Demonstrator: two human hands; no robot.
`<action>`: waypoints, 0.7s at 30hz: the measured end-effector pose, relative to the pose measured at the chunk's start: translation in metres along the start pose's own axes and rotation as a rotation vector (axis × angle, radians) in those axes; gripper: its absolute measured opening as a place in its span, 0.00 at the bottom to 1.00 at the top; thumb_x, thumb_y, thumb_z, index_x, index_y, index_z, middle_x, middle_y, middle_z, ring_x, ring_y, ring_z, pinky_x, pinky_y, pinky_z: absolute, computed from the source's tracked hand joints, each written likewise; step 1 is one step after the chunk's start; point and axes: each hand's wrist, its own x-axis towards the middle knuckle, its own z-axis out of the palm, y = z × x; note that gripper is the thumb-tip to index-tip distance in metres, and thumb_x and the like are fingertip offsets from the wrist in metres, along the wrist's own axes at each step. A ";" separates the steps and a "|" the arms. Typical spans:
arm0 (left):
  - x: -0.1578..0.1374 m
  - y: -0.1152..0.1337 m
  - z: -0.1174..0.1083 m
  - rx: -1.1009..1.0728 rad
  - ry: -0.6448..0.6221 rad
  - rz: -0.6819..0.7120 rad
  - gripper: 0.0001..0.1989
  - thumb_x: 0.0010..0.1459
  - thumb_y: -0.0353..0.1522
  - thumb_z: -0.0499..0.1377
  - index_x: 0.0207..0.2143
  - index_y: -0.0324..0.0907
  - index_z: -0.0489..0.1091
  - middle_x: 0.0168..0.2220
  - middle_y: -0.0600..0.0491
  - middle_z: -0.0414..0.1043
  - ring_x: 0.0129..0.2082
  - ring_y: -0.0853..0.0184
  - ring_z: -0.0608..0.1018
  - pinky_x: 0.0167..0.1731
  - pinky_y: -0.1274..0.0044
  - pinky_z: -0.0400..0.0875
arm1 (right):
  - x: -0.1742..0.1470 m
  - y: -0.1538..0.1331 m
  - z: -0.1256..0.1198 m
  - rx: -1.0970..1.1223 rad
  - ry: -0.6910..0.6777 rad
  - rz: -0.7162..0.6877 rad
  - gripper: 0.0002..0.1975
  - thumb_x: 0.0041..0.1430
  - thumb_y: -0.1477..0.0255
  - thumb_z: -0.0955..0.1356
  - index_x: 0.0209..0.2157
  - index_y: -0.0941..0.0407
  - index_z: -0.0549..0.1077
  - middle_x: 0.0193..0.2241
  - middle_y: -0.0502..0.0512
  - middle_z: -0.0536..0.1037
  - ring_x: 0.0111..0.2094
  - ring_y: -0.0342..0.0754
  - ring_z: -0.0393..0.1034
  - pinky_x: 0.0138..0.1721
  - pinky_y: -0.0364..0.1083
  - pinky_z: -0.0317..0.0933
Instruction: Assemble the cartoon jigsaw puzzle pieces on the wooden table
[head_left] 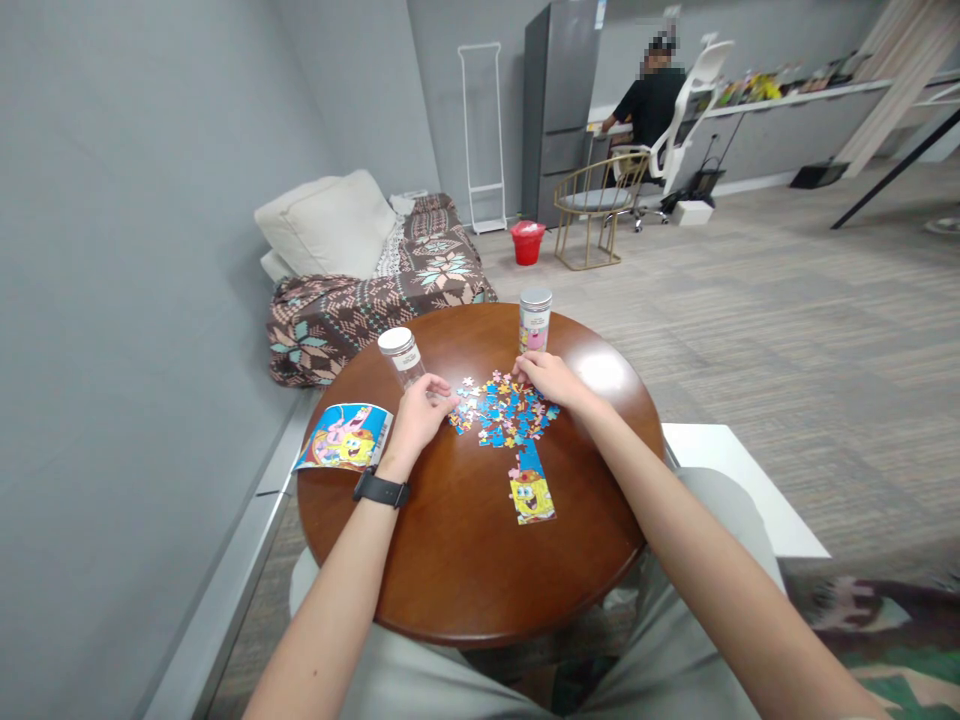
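Note:
A loose pile of jigsaw pieces (508, 408), mostly blue with some pink and yellow, lies on the round brown table (457, 560). My left hand (424, 405) rests at the pile's left edge, fingers bent and apart, and nothing shows in it. At the far right edge of the pile, my right hand (553, 379) has its fingers drawn together; anything between them is hidden. Nearer to me lies a joined puzzle section (531, 490) with a yellow cartoon face and a blue strip above. A printed picture sheet (345, 437) lies left of my left wrist.
Beyond my left hand stands a clear jar (403, 356) with a pale lid. Another lidded jar (535, 320) stands just past my right hand. Farther off are a covered sofa (442, 250), a red bin (528, 243), a wire-frame chair (598, 205) and a seated person (652, 105).

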 end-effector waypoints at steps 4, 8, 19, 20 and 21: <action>-0.002 0.007 -0.001 0.070 0.022 -0.006 0.12 0.42 0.32 0.65 0.30 0.40 0.66 0.31 0.54 0.72 0.25 0.71 0.74 0.28 0.78 0.69 | 0.001 0.001 0.000 0.011 -0.004 0.004 0.16 0.64 0.69 0.58 0.28 0.57 0.73 0.28 0.52 0.78 0.30 0.43 0.71 0.36 0.40 0.60; -0.004 0.014 -0.001 0.122 0.033 -0.022 0.10 0.44 0.29 0.64 0.29 0.41 0.65 0.30 0.56 0.72 0.26 0.71 0.76 0.29 0.78 0.69 | 0.001 0.001 0.000 0.001 -0.007 0.001 0.16 0.63 0.69 0.58 0.28 0.57 0.73 0.28 0.52 0.78 0.30 0.43 0.70 0.36 0.40 0.60; -0.005 0.009 -0.001 0.200 -0.009 0.030 0.10 0.46 0.20 0.57 0.30 0.42 0.64 0.30 0.54 0.71 0.33 0.67 0.79 0.35 0.75 0.72 | 0.001 0.001 0.000 -0.006 -0.022 0.007 0.17 0.64 0.69 0.58 0.28 0.57 0.73 0.28 0.52 0.79 0.30 0.43 0.71 0.36 0.40 0.60; -0.005 0.009 -0.002 0.205 -0.009 0.036 0.11 0.46 0.19 0.56 0.30 0.41 0.64 0.31 0.54 0.71 0.33 0.66 0.79 0.35 0.75 0.73 | 0.001 0.001 0.000 -0.007 -0.022 0.009 0.16 0.64 0.68 0.58 0.28 0.57 0.73 0.28 0.52 0.79 0.30 0.43 0.71 0.36 0.40 0.60; -0.006 0.010 -0.002 0.217 -0.007 0.048 0.11 0.46 0.19 0.56 0.30 0.41 0.64 0.32 0.53 0.71 0.34 0.66 0.79 0.36 0.74 0.73 | 0.001 0.001 0.000 -0.008 -0.022 0.011 0.16 0.64 0.68 0.58 0.29 0.57 0.73 0.28 0.52 0.79 0.30 0.43 0.71 0.36 0.40 0.60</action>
